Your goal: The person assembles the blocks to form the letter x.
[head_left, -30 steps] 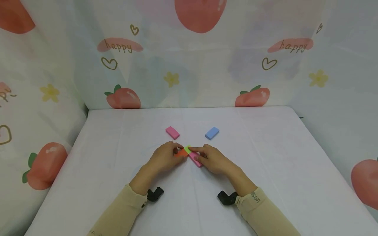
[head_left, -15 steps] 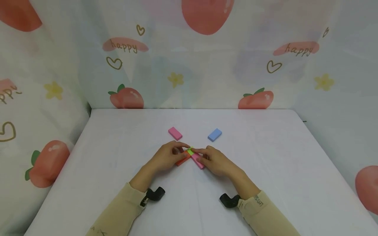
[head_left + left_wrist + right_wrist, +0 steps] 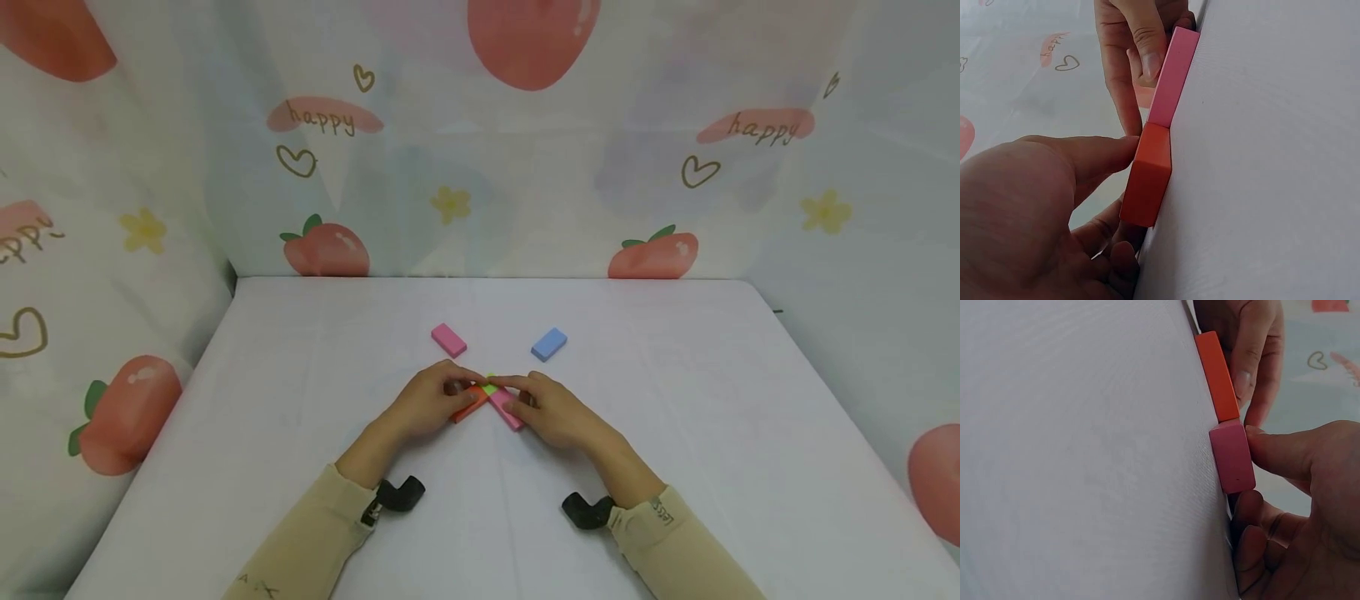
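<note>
In the head view my left hand holds an orange block, thumb on its near side. My right hand holds a pink block the same way. The two blocks meet end to end at an angle, with a bright green piece at their far junction. Both index fingers reach toward each other over that green piece and cover part of it. The left wrist view has the orange block in front, its corner against the pink one. The fingers behind the blocks are partly hidden.
Beyond the hands lie a second pink block and a blue block, slanted and apart on the white tabletop. A fruit-patterned cloth rises behind the table. Black wrist mounts stick out from both sleeves.
My left thumb has shifted up along the orange block, showing its near side, and my left index finger has stretched to the green piece. The head view has shifted slightly. The far blocks stay put.
</note>
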